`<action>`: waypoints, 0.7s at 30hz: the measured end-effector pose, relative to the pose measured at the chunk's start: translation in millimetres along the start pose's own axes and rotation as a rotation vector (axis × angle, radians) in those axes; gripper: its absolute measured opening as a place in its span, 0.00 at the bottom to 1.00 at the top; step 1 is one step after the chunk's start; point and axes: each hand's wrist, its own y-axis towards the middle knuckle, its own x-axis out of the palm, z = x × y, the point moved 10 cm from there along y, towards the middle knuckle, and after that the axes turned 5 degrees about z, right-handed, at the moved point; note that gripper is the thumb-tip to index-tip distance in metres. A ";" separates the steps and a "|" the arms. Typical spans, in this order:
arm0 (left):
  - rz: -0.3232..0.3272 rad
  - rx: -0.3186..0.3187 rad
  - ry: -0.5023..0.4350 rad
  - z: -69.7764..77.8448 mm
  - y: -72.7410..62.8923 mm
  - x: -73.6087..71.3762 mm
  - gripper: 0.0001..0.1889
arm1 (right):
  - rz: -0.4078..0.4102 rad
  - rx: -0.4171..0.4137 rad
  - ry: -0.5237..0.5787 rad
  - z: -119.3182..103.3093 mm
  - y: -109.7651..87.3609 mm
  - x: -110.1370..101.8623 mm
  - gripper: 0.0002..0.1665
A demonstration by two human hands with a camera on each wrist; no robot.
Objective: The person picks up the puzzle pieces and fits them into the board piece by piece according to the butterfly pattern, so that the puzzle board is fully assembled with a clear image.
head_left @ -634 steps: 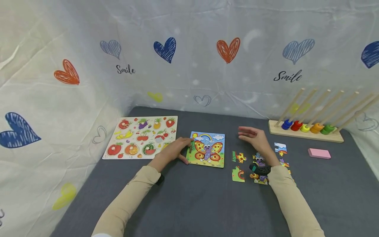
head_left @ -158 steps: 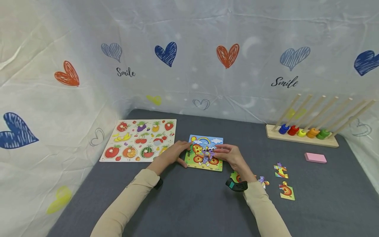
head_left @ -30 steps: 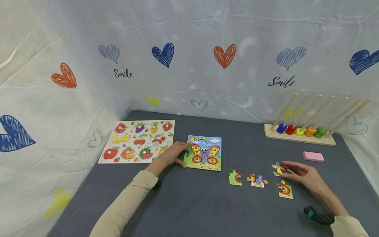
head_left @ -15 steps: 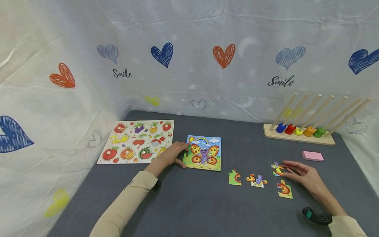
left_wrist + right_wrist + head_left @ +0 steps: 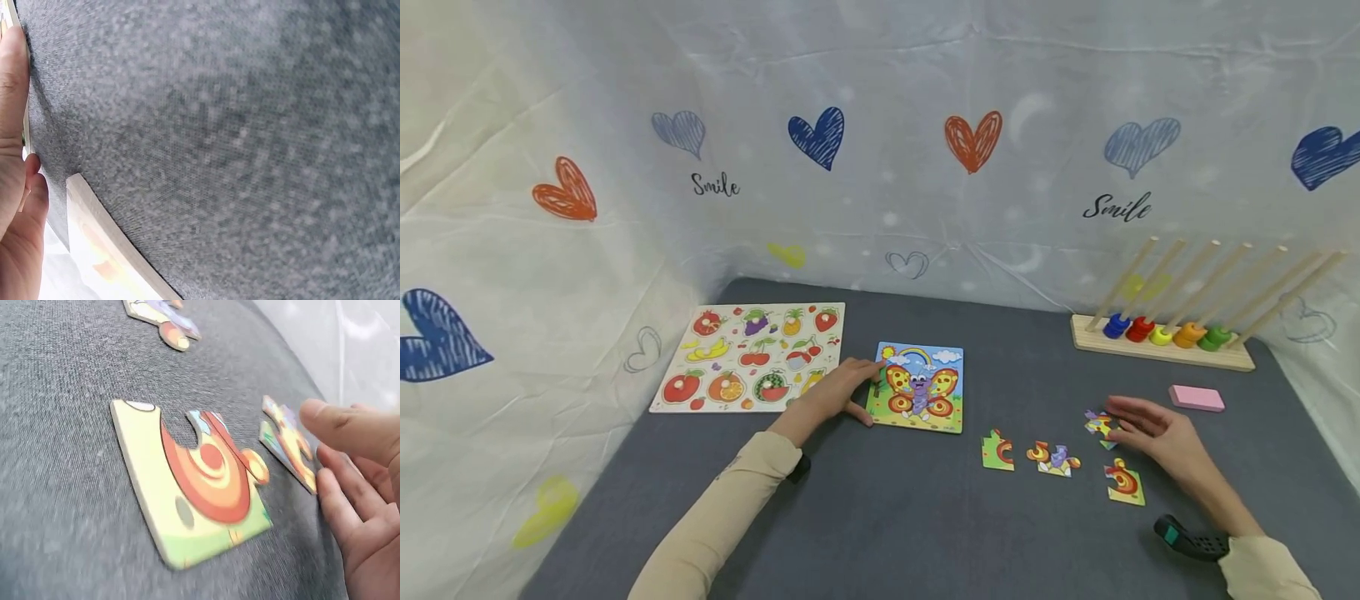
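Note:
My left hand (image 5: 835,392) rests at the left edge of a square puzzle board (image 5: 917,388) with a butterfly picture, thumb by the near corner and fingertips at the upper left side. In the left wrist view, straight fingers (image 5: 11,94) lie along the board's rim. My right hand (image 5: 1165,442) pinches a jigsaw piece (image 5: 1097,423) by its right side; that piece is tilted in the right wrist view. Nearer me lies another piece with a red and orange swirl (image 5: 209,481). Two more loose pieces, a green one (image 5: 997,452) and a purple-and-yellow one (image 5: 1055,459), lie between the board and this hand.
A fruit peg puzzle (image 5: 748,358) lies to the left of the butterfly board. At the back right stands a wooden peg rack (image 5: 1165,343) with coloured rings, and a pink block (image 5: 1197,398) lies in front of it. Behind the dark table hangs a heart-printed sheet (image 5: 880,192).
Over the longer span, loose pieces have become fewer. My right hand has gone from over the board to the right-hand piece, which has just turned and tilted. The left hand has stayed put.

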 end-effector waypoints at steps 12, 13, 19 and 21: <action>0.017 0.028 0.013 0.7 -0.4 -3.5 0.41 | 0.036 -0.073 -0.128 -5.7 -8.2 1.6 0.32; 0.012 0.025 0.009 0.8 -0.8 -3.2 0.43 | 0.035 -0.087 -0.142 -6.7 -7.7 3.0 0.33; 0.007 0.027 0.009 2.6 0.0 -1.3 0.40 | 0.016 -0.112 -0.166 -7.7 -4.3 6.3 0.32; 0.005 0.024 0.000 3.1 0.3 -0.7 0.40 | 0.027 -0.122 -0.186 -8.8 -3.7 3.7 0.32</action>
